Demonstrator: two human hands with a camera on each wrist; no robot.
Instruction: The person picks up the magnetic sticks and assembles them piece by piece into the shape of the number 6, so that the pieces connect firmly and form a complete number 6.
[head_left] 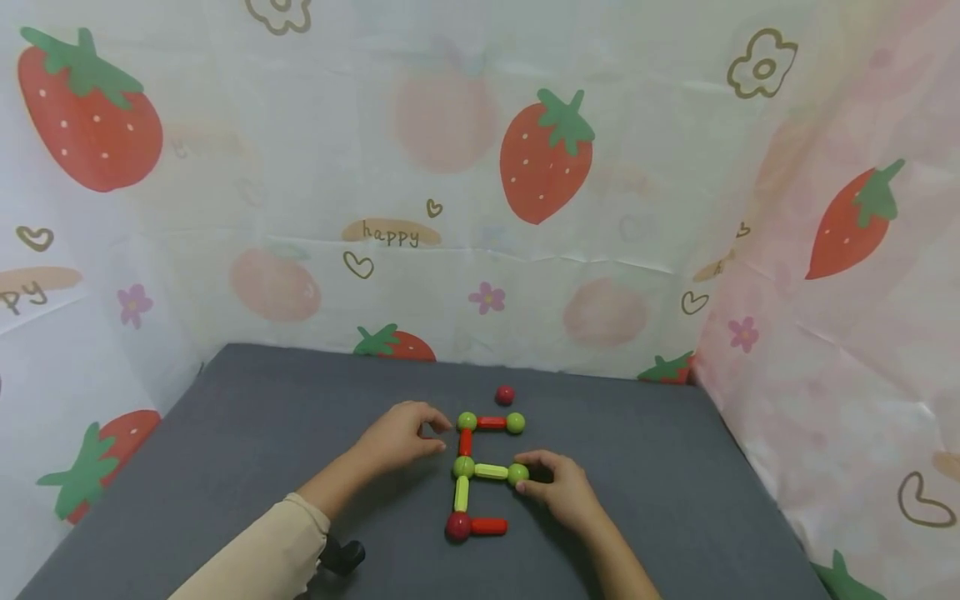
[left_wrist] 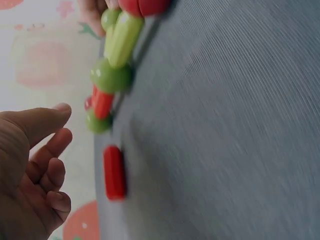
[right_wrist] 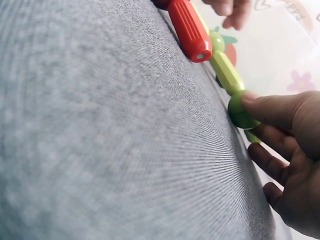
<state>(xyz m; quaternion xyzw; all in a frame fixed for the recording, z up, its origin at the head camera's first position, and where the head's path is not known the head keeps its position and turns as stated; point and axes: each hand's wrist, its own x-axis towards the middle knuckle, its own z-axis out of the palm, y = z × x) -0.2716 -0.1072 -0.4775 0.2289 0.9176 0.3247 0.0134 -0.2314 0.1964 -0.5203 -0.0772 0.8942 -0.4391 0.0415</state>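
Observation:
Joined balls and rods lie on the dark table in an E-like shape. My right hand (head_left: 562, 492) pinches the green ball (right_wrist: 242, 111) at the end of the middle arm, thumb on its near side. A yellow-green rod (head_left: 491, 472) links that ball to the middle green ball (head_left: 464, 468). Beside the upper left of the shape hovers my left hand (head_left: 405, 435), fingers loosely bent and holding nothing. Near it, in the left wrist view, a loose red rod (left_wrist: 114, 172) lies on the table; the head view does not show it.
A loose red ball (head_left: 505, 395) sits beyond the shape. The shape's near corner is a red ball (head_left: 458, 526) with a red rod (head_left: 489, 526) pointing right. A strawberry-print cloth (head_left: 480, 275) hangs behind the table and along its sides.

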